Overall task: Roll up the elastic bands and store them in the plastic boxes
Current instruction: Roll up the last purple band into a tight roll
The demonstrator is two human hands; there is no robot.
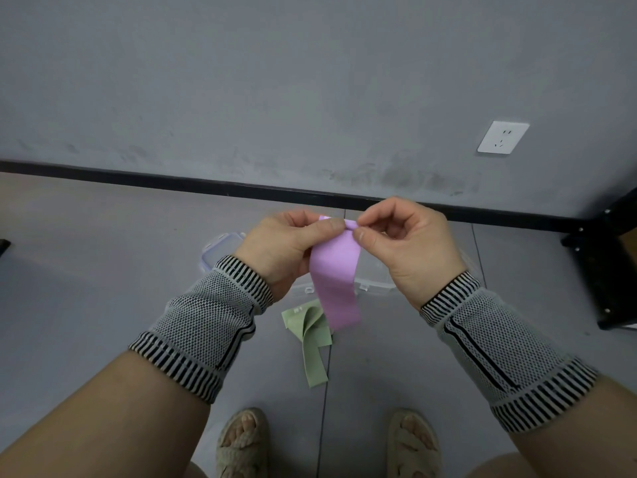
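Observation:
A purple elastic band [336, 281] hangs down in front of me, held at its top end by both hands. My left hand [289, 250] pinches the top left corner between thumb and fingers. My right hand [406, 243] pinches the top right corner, where the band's end is folded over. Below the hands a clear plastic box [374, 282] lies on the floor, mostly hidden behind them. Its clear lid [220, 251] shows to the left of my left wrist. A green elastic band [312, 343] lies crumpled on the floor below the box.
The grey floor meets a grey wall with a black skirting board [172, 179]. A white wall socket [503, 137] is at the right. A black metal frame [606, 267] stands at the right edge. My feet in woven sandals [243, 443] are at the bottom.

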